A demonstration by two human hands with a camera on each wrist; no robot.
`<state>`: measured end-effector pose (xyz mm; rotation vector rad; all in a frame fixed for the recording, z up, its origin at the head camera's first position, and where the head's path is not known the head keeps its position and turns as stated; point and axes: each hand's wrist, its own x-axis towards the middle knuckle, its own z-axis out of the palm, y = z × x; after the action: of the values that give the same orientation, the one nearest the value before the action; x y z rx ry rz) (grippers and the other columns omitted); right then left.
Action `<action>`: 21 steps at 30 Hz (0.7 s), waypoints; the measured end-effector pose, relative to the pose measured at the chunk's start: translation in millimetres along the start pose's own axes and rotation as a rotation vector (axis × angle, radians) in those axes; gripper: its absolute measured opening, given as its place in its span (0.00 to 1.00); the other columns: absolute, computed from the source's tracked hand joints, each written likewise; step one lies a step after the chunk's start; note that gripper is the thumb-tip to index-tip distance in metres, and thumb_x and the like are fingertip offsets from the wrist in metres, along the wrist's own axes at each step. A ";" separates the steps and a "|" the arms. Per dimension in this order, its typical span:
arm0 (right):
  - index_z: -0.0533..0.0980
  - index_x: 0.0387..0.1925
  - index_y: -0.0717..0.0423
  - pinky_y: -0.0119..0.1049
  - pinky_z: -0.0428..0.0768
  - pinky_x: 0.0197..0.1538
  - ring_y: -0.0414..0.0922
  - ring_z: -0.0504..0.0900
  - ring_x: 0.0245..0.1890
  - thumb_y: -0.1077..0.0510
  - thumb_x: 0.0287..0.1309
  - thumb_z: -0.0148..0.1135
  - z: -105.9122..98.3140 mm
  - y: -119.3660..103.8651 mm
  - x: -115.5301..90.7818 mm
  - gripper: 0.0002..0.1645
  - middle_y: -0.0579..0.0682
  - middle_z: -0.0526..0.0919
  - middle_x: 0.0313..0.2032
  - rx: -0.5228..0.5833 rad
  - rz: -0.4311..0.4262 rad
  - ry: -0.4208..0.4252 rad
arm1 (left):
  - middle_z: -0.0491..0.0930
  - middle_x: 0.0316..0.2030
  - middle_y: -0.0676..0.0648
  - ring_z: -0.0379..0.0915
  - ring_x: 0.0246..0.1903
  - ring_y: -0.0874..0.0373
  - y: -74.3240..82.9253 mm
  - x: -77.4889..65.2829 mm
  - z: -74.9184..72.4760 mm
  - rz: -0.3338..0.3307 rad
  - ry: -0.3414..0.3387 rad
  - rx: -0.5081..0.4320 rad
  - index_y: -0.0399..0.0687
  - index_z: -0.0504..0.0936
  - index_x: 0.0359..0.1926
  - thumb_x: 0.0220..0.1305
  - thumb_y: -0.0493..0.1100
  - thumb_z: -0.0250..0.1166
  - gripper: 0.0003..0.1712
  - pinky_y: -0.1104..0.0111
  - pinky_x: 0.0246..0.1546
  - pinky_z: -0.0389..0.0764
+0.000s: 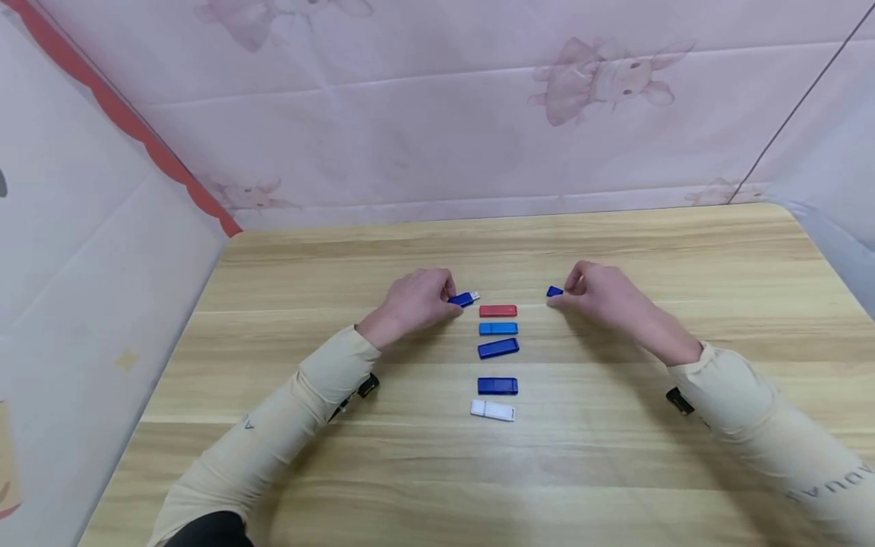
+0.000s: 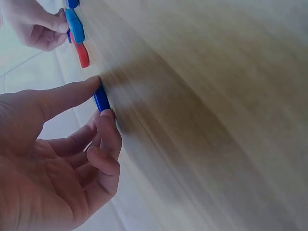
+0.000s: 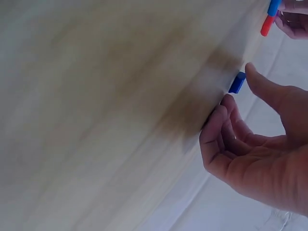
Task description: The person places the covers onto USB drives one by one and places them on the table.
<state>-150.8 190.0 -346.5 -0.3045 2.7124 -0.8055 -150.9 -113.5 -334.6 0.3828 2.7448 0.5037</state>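
My left hand (image 1: 417, 300) pinches a dark blue USB stick (image 1: 462, 299) between thumb and fingers, its bare metal plug pointing right. In the left wrist view the same stick's blue body (image 2: 101, 98) shows between thumb and fingertips, close over the tabletop. Over to the right, my right hand (image 1: 604, 295) has thumb and forefinger at a small dark blue USB cap (image 1: 554, 291). The right wrist view shows this cap (image 3: 237, 83) low at the wood between the thumb tip and the curled fingers. The two hands are apart, with a column of USB sticks between and below them.
Down the middle lie a red USB stick (image 1: 497, 311), a light blue one (image 1: 498, 328), a tilted dark blue one (image 1: 498, 348), another dark blue one (image 1: 497, 386) and a white one (image 1: 493, 410). The wooden table (image 1: 328, 471) ends at a cloth-covered wall (image 1: 410, 152).
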 end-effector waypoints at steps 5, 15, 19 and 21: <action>0.80 0.47 0.67 0.42 0.80 0.41 0.52 0.81 0.37 0.41 0.68 0.70 0.7 -4.5 1.7 0.30 0.64 0.88 0.43 -0.027 0.007 0.002 | 0.84 0.36 0.49 0.74 0.32 0.58 0.1 -1.1 -0.7 0.004 0.000 -0.006 0.46 0.84 0.45 0.67 0.49 0.74 0.13 0.69 0.31 0.72; 0.81 0.34 0.62 0.36 0.69 0.31 0.45 0.72 0.26 0.43 0.71 0.66 4.4 -7.6 6.7 0.24 0.51 0.78 0.25 -0.063 0.017 -0.006 | 0.84 0.37 0.49 0.75 0.33 0.57 -2.5 1.0 0.6 0.006 -0.001 -0.011 0.47 0.84 0.45 0.67 0.49 0.74 0.13 0.68 0.32 0.73; 0.79 0.43 0.67 0.35 0.71 0.32 0.47 0.75 0.28 0.46 0.72 0.65 3.3 -8.1 6.3 0.24 0.58 0.83 0.32 -0.053 0.040 -0.027 | 0.85 0.38 0.49 0.75 0.33 0.57 -2.2 0.9 1.3 0.004 -0.008 -0.009 0.47 0.84 0.45 0.67 0.50 0.74 0.14 0.68 0.33 0.73; 0.78 0.47 0.69 0.35 0.71 0.32 0.48 0.75 0.30 0.47 0.72 0.65 1.7 -8.1 5.1 0.24 0.60 0.84 0.36 -0.050 0.042 -0.035 | 0.85 0.38 0.49 0.75 0.33 0.57 -1.5 0.6 1.1 0.000 -0.010 -0.009 0.47 0.84 0.45 0.67 0.50 0.74 0.14 0.68 0.33 0.73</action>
<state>-154.1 181.1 -344.5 -0.2690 2.7002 -0.7146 -151.4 -114.3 -336.4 0.3823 2.7318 0.5120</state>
